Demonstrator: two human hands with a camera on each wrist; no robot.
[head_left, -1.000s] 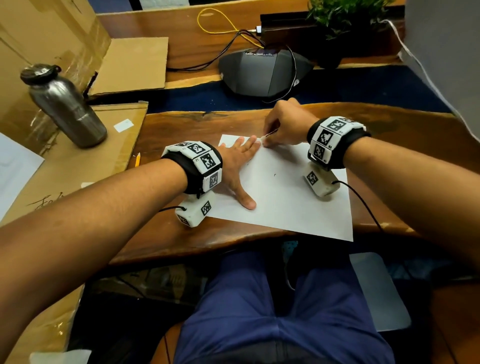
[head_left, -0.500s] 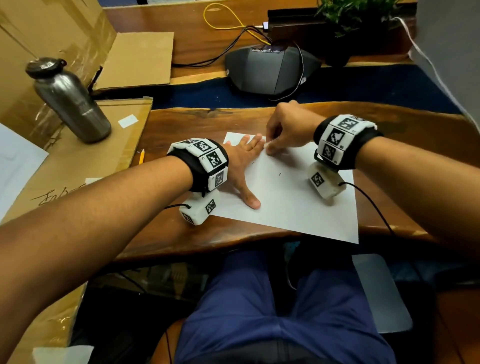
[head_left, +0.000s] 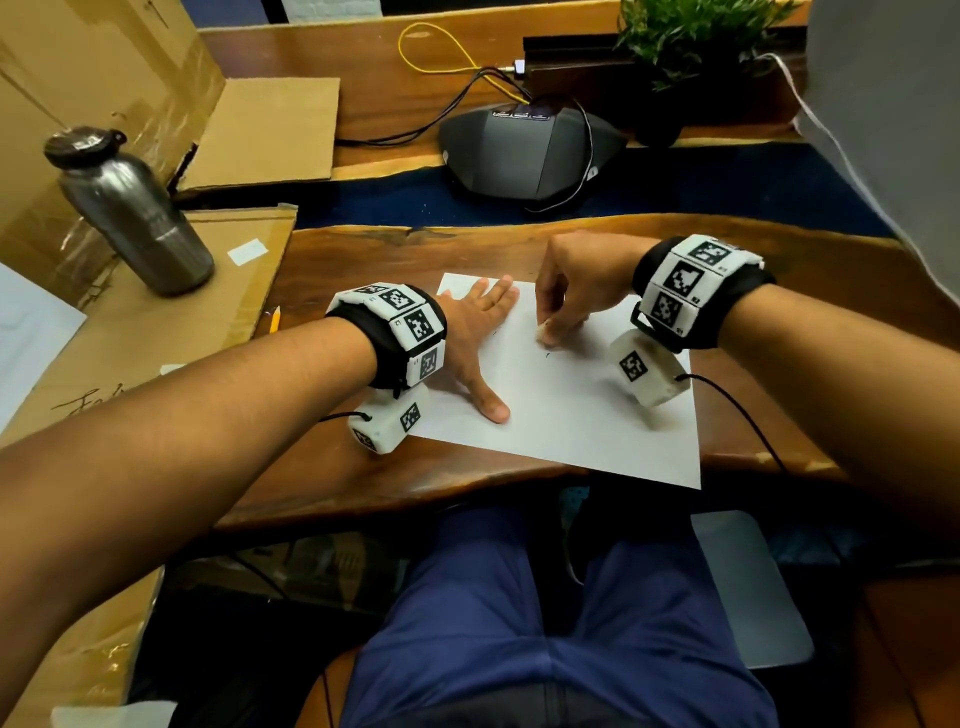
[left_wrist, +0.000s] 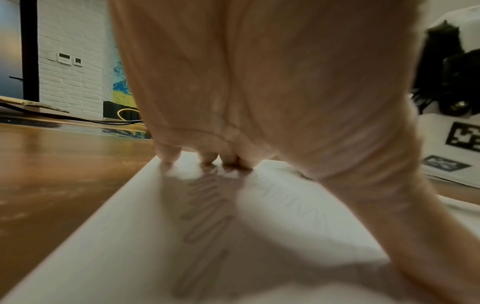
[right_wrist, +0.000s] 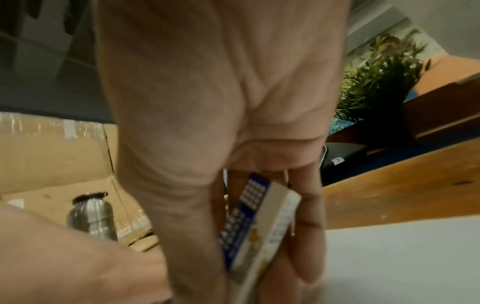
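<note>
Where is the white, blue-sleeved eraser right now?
Head view, centre: the white, blue-sleeved eraser is pinched in the right hand, tip on the white paper sheet, just right of the flat left hand.

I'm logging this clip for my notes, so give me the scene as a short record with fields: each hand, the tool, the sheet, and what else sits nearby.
left hand: flat on the sheet of paper, fingers straight
right hand: pinches an eraser in a blue-and-white sleeve, tip down at the sheet
surface: wooden table
marks: faint zigzag pencil lines on the sheet
nearby: steel bottle on cardboard, yellow pencil, speakerphone, potted plant
</note>
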